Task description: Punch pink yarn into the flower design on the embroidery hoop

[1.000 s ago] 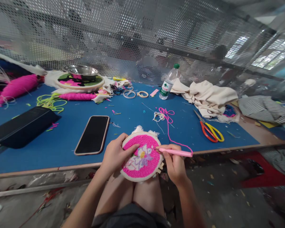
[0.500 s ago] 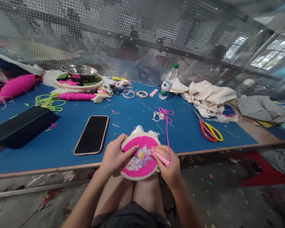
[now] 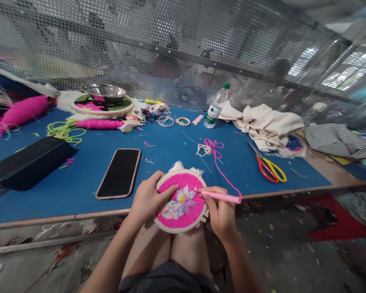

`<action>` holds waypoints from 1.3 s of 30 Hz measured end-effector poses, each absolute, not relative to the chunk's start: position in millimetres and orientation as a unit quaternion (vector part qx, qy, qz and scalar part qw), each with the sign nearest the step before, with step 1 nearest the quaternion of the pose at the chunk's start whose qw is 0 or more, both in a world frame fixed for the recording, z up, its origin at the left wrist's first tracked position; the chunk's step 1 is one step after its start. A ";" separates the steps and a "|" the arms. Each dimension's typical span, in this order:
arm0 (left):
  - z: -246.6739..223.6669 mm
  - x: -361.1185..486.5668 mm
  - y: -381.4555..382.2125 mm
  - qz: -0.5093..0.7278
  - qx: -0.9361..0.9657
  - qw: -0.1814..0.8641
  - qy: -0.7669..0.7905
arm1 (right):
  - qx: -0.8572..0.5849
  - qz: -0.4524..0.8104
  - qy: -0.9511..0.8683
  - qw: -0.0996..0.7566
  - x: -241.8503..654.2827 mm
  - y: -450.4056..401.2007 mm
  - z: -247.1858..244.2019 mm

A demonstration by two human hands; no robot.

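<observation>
My left hand [image 3: 149, 197] grips the left rim of a round embroidery hoop [image 3: 183, 230], its thumb lying over the front. The hoop rests tilted above my lap against the table edge. Its fabric shows a white and lilac flower [image 3: 183, 199] with a yellow centre, on looped bright pink yarn. My right hand [image 3: 221, 211] pinches a pink punch needle [image 3: 222, 196], its tip at the fabric right of the flower. Pink yarn [image 3: 227, 179] runs from the tool's back end to a loose tangle on the table. The fingers behind the hoop are hidden.
A phone [image 3: 118, 173] and a black case [image 3: 30, 162] lie left on the blue table [image 3: 171, 158]. Scissors [image 3: 266, 165], a water bottle [image 3: 215, 108] and cream cloth [image 3: 262, 122] are to the right. Behind stand a metal bowl [image 3: 103, 90] on another hoop and a perforated screen [image 3: 183, 49].
My right hand has swung the punch needle from slanting down to nearly level, its back end now farther right. The yarn trails farther right with it. My left hand stays on the hoop.
</observation>
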State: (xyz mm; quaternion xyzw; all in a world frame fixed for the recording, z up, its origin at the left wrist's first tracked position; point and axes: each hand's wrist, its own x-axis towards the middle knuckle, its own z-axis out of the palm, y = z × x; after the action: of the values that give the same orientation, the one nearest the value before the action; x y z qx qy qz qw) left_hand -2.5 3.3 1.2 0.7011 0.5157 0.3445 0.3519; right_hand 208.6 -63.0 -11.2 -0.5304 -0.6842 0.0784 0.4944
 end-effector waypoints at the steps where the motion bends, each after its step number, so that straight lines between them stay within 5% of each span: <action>1: 1.3 -2.5 3.1 0.344 0.701 0.353 0.515 | -0.530 0.084 -0.681 0.497 208.7 -63.6 -11.8; 14: -3.4 -2.7 3.8 0.343 0.699 0.350 0.522 | -0.502 0.098 -0.681 0.524 209.4 -64.8 -16.4; 27: -1.5 -5.9 1.1 0.391 0.697 0.359 0.482 | -0.485 0.050 -0.755 0.439 206.6 -45.5 -0.1; 39: -2.7 -4.0 3.4 0.367 0.667 0.390 0.517 | -0.491 0.106 -0.672 0.544 209.5 -59.0 -24.3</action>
State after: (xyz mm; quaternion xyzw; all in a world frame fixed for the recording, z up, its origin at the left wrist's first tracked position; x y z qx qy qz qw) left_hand -4.0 3.4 -2.7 0.6673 0.5174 0.3670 0.3903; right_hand 209.5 -59.0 -24.3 -0.4906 -0.6722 0.1062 0.5443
